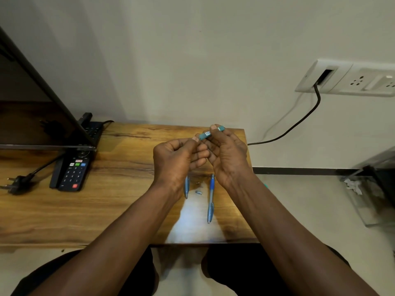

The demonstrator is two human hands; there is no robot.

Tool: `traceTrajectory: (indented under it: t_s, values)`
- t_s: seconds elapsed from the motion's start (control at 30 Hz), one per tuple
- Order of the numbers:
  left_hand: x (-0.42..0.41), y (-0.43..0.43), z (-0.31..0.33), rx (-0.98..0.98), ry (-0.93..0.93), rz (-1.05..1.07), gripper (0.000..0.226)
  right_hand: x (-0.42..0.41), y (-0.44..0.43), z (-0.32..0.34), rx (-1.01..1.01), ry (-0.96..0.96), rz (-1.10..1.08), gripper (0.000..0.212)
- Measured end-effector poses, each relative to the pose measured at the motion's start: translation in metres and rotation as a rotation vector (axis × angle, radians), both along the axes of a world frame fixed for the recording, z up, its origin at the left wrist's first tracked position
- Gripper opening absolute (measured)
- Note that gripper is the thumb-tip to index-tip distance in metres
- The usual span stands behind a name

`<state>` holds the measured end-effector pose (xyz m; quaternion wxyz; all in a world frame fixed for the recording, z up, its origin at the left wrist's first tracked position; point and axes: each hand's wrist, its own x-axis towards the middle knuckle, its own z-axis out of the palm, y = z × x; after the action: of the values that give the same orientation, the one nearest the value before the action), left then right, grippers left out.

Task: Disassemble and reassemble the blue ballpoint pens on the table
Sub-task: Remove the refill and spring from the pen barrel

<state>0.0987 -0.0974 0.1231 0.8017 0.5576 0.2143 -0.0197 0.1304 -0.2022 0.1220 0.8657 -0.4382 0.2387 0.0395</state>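
Note:
Above the wooden table (106,206), my right hand (226,154) grips a teal-blue pen barrel (210,133) with a white label, held slanting up to the right. My left hand (179,159) pinches the barrel's lower left end with thumb and fingers closed; what sits between those fingertips is hidden. Below my hands a whole blue pen (211,201) lies lengthwise on the table. A second blue pen part (186,189) lies half under my left wrist. A small blue-grey piece (198,192) rests between the two.
A black remote (73,171) and a second dark remote lie at the left under a tilted screen (38,99). A black plug (17,184) sits at the far left. The table's right edge runs close to my right forearm. A black cable (299,120) hangs from the wall socket.

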Motion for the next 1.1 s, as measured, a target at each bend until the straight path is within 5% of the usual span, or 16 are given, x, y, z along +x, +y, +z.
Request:
traceTrajectory:
  t_s: [1.1]
  values:
    - [0.0083,0.0063,-0.0082,-0.057,0.013,-0.005,0.005,-0.0018,-0.002,-0.0004,0.141,0.119,0.009,0.031]
